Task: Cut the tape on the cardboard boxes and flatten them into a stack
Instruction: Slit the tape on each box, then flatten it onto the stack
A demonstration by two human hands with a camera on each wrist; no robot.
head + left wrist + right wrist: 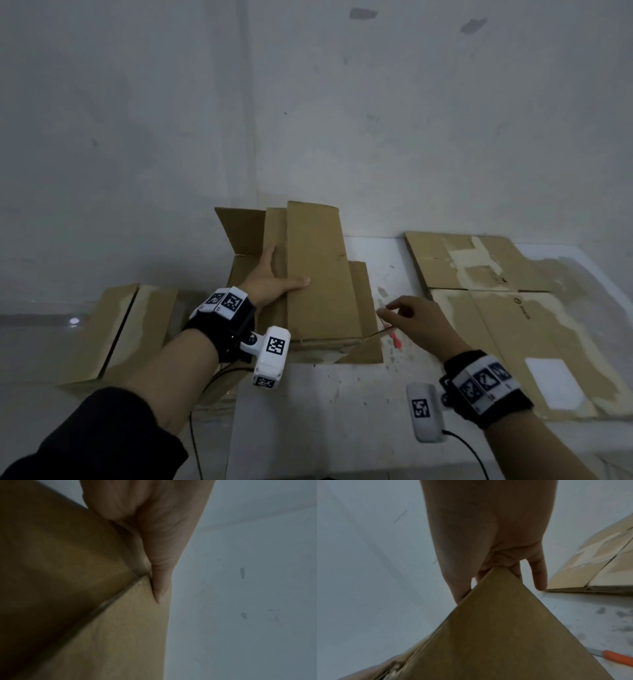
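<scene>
The left hand (274,277) is lying near the centre of the head view, flat on top of a partly collapsed cardboard box (322,274), with its fingers straight and its thumb stretching out to the right across a long upright flap. In the left wrist view the same hand (154,534) is pressing against the edge of a cardboard panel (120,635), with one fingertip (160,595) lying along it. The right hand (416,315) is hovering just right of centre in the head view, at the box's right side, with its fingers loosely bent downward. In the right wrist view this hand (488,534) is taking hold of the pointed corner of a cardboard flap (496,635), which is sliding in between the fingers; how firmly it is gripping cannot be told. Both wrists are wearing black straps with white marker blocks and small cameras. The box is sitting on a white, stained counter (342,411), in the middle of the head view and against a pale grey wall (308,102). Just right of the box, below the right hand, an orange-handled knife (394,339) is lying on the counter; it is also showing at the lower right of the right wrist view (618,658). At the right of the head view a flattened box (496,308) with torn patches is lying spread flat on the counter. At the lower left of the head view another cardboard box (116,335) is standing off the counter's edge, partly hidden behind the dark-sleeved left arm.
</scene>
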